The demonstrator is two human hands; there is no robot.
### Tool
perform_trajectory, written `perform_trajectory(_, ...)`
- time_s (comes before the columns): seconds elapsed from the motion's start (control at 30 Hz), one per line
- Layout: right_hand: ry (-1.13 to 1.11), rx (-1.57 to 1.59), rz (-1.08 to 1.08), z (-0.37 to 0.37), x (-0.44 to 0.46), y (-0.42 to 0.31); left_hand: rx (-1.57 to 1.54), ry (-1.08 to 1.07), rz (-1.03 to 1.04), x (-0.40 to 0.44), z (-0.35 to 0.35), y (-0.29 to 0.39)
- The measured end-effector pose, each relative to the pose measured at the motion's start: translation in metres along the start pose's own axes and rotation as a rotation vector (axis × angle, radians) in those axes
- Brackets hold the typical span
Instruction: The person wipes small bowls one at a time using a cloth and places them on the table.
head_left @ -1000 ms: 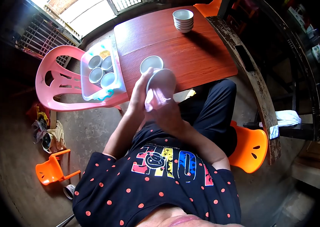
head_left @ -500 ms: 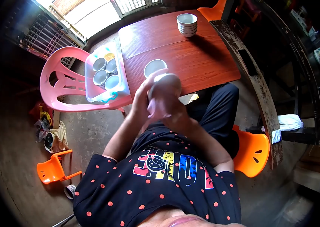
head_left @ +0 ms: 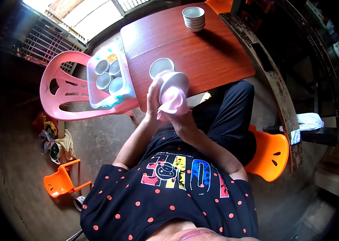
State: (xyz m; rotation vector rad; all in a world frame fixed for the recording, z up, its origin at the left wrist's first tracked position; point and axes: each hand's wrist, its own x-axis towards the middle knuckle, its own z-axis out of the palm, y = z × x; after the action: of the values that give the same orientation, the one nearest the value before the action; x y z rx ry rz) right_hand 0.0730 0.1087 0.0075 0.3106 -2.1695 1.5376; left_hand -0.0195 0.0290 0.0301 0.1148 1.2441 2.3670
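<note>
A white bowl (head_left: 182,81) is held tilted near the table's front edge, its opening turned toward me. My left hand (head_left: 152,98) grips it, closed round its left side. A pink cloth (head_left: 174,99) is bunched in the bowl's mouth. My right hand (head_left: 181,121) is closed on the cloth from below, its fingers mostly hidden by the folds. Just beyond, another white bowl (head_left: 161,67) sits on the red-brown table (head_left: 213,60). Farther back stands a stack of white bowls (head_left: 194,19).
On a pink plastic chair (head_left: 51,86) to the left rests a clear plastic tub (head_left: 93,98) with several stacked bowls. Orange chairs stand at right (head_left: 269,156) and lower left (head_left: 57,184). A worn wooden plank (head_left: 263,76) runs along the table's right side.
The bowl has turned so that its opening and the pink cloth inside show more plainly. My right hand has shifted with the cloth. The whole view has moved slightly.
</note>
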Motion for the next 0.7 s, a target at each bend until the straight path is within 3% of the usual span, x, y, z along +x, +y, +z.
perform_trajectory(0.07,-0.138,-0.182,-0.111,-0.009,0.004,0.017,0.136,-0.093,-0.05,0.004,-0.003,0.012)
perform_trajectory(0.1,-0.192,-0.301,-0.19,-0.023,0.018,0.014,0.001,-0.101,-0.127,0.004,-0.005,0.012)
perform_trajectory(0.13,-0.172,-0.613,-0.336,-0.033,0.025,0.007,-0.026,-0.098,-0.185,0.009,-0.011,0.01)
perform_trajectory(0.2,-0.03,-0.716,-0.346,-0.034,0.016,0.012,-0.062,-0.104,-0.303,0.009,-0.013,0.013)
perform_trajectory(0.3,-0.164,-0.521,-0.223,-0.021,0.012,0.014,-0.086,-0.047,-0.29,0.0,0.006,0.026)
perform_trajectory(0.4,-0.147,-0.506,-0.349,-0.01,0.01,0.005,-0.224,0.037,-0.4,0.002,0.006,0.023)
perform_trajectory(0.5,-0.206,-0.367,-0.179,-0.022,0.026,-0.001,-0.163,0.029,-0.365,0.008,-0.005,0.014)
perform_trajectory(0.53,-0.225,-0.543,-0.241,-0.02,0.027,0.012,-0.08,-0.032,-0.314,0.007,-0.006,0.017)
perform_trajectory(0.57,-0.138,-0.433,-0.202,-0.019,0.024,0.012,-0.019,0.058,-0.296,0.002,-0.001,0.017)
perform_trajectory(0.7,-0.134,-0.321,-0.297,-0.022,0.011,0.005,-0.127,0.03,-0.309,0.006,-0.006,0.014)
